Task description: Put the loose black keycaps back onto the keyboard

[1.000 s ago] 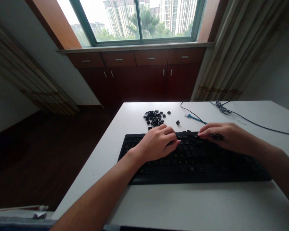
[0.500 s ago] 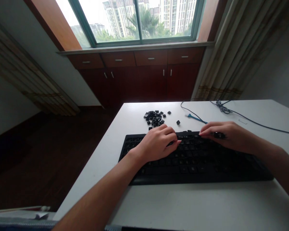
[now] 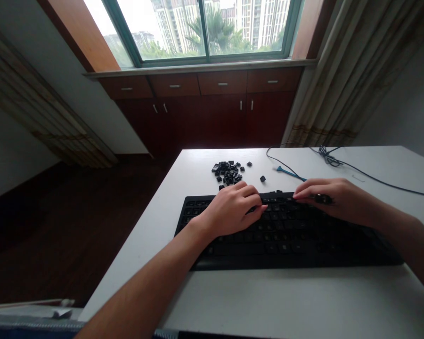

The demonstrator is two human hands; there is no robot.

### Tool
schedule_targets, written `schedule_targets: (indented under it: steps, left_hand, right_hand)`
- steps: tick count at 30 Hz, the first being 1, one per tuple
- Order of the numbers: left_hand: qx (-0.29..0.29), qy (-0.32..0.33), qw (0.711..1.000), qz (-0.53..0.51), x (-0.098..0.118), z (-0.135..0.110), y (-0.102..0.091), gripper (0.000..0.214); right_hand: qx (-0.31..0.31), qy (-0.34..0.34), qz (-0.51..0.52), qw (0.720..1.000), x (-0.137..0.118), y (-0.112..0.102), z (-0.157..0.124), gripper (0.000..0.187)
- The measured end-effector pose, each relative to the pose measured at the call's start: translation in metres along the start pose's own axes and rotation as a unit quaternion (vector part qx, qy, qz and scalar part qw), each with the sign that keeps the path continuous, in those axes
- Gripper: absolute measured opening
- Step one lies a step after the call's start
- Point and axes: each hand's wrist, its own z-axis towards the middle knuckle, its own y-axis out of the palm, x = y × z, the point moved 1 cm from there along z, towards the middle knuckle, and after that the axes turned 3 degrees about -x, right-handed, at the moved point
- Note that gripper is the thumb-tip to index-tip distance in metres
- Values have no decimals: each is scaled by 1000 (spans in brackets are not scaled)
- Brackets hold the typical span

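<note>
Black keyboard [image 3: 286,240] and keycaps [image 3: 228,173] on a white desk [image 3: 286,296]; the thin cable [image 3: 374,179] looks dark blue.

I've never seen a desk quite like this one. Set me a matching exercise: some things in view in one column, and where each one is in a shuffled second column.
Things:
1. Left hand
2. Loose black keycaps
3. Blue tool
4. Window

Places:
A. Above the wooden cabinets
B. Over the keys of the black keyboard
C. Heaped on the white table beyond the keyboard
D. Beside a thin dark cable

Pairs: 1-B, 2-C, 3-D, 4-A
</note>
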Motion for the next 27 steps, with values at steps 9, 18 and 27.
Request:
schedule_targets:
  steps: [9, 18, 27]
  left_hand:
    - [-3, -3, 1000, -2, 1, 1, 1, 27]
    - [-3, 2, 1000, -2, 0, -1, 0, 27]
    - [0, 7, 1000, 2, 0, 0, -1, 29]
  right_hand:
    - [27, 5, 30, 999, 4, -5, -1, 16]
    - [8, 28, 41, 999, 8, 0, 1, 17]
    - [-4, 10, 24, 1000, 4, -1, 0, 18]
